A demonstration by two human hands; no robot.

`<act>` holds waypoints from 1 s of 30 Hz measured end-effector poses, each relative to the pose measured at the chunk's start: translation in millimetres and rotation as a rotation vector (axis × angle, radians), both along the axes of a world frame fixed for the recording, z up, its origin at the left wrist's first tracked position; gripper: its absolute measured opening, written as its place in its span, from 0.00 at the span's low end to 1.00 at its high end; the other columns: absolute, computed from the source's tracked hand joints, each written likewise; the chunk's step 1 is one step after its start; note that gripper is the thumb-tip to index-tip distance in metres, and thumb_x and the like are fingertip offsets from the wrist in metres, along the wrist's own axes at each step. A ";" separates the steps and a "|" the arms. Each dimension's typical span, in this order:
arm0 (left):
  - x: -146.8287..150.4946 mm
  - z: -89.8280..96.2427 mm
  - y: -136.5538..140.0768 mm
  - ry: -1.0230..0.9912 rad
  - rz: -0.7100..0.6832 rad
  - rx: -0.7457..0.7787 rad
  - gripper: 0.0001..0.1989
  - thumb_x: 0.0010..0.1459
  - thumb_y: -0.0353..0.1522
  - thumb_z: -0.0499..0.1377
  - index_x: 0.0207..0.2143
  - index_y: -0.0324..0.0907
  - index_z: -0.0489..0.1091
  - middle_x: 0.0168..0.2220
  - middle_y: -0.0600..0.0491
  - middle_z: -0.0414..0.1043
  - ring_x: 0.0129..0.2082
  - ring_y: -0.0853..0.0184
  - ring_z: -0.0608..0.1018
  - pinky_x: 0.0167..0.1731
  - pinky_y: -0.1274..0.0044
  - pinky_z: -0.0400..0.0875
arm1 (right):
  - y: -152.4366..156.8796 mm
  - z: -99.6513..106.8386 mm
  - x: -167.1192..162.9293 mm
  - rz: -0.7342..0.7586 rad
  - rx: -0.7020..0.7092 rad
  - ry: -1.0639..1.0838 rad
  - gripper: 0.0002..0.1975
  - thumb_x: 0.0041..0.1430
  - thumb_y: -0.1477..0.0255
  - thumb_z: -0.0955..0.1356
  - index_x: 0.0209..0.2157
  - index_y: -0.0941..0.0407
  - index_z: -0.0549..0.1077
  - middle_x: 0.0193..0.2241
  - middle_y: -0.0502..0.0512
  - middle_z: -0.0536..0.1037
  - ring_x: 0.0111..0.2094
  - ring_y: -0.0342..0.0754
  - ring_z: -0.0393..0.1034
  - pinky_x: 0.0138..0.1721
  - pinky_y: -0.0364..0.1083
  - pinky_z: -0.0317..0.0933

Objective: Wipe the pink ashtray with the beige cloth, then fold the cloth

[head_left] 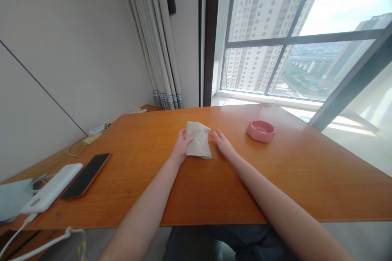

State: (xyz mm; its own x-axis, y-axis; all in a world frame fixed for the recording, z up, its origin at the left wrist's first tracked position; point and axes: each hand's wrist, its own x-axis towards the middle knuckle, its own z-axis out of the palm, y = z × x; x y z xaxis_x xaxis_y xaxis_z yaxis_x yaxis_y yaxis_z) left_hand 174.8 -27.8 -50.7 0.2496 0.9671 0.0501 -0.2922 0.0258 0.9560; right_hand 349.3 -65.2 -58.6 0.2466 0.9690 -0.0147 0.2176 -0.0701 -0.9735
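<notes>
A folded, off-white cloth or paper napkin (199, 140) is at the middle of the wooden table (141, 171). My left hand (182, 145) grips its left edge, thumb on top and fingers behind. Just off the right edge is my right hand (223, 143), fingers stretched out and holding nothing; its fingertips come close to the napkin, and whether they touch it I cannot make out. Further right on the table sits a pink, angular bowl (261, 131).
At the left lie a black phone (86, 175) and a white power bank (52, 187) with a cable (30, 217). A power strip (97, 129) rests by the wall. Beyond the table are a curtain (156, 40) and a large window (284, 40).
</notes>
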 end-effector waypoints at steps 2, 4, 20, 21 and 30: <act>-0.4 9.1 -6.8 -0.136 -0.073 -0.022 0.22 0.46 0.33 0.63 0.43 0.42 0.59 0.40 0.52 0.70 0.36 0.67 0.74 0.37 0.75 0.67 | -3.1 5.7 -4.4 0.163 -0.007 0.400 0.24 0.59 0.55 0.58 0.53 0.52 0.61 0.53 0.57 0.69 0.56 0.48 0.61 0.57 0.49 0.53; -1.1 15.0 -12.9 -0.201 -0.177 -0.032 0.22 0.46 0.33 0.63 0.44 0.41 0.62 0.43 0.50 0.70 0.40 0.64 0.74 0.40 0.74 0.67 | -7.9 10.2 -9.2 0.361 -0.057 0.649 0.22 0.58 0.54 0.60 0.49 0.53 0.65 0.50 0.58 0.72 0.53 0.48 0.65 0.55 0.49 0.57; 7.8 4.2 -19.2 -0.082 -0.360 -0.095 0.27 0.52 0.38 0.61 0.54 0.48 0.57 0.53 0.47 0.64 0.37 0.72 0.73 0.32 0.80 0.63 | -59.9 79.2 111.2 -0.111 -0.050 0.239 0.16 0.49 0.72 0.66 0.43 0.53 0.68 0.34 0.54 0.78 0.32 0.49 0.73 0.35 0.48 0.68; 8.1 4.0 -20.0 -0.069 -0.379 -0.098 0.27 0.52 0.38 0.61 0.53 0.48 0.57 0.54 0.46 0.64 0.37 0.72 0.73 0.33 0.80 0.63 | -67.9 83.0 130.2 -0.115 -0.107 0.246 0.16 0.49 0.72 0.66 0.43 0.54 0.69 0.34 0.56 0.78 0.31 0.49 0.73 0.34 0.48 0.67; 6.5 -0.9 -13.6 -0.033 -0.409 -0.084 0.27 0.53 0.38 0.60 0.54 0.48 0.57 0.51 0.47 0.66 0.37 0.72 0.72 0.36 0.78 0.63 | -103.6 27.4 237.2 -0.389 -0.533 -0.687 0.07 0.50 0.77 0.64 0.30 0.60 0.73 0.36 0.70 0.76 0.40 0.58 0.71 0.40 0.51 0.61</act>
State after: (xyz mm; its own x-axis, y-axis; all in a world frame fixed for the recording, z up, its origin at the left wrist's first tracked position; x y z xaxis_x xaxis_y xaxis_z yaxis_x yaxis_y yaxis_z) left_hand 181.3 -41.4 -51.6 0.6137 0.7895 -0.0101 -0.2720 0.2233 0.9360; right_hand 586.5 -168.8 -31.2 0.6697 0.7246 -0.1627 0.5978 -0.6560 -0.4608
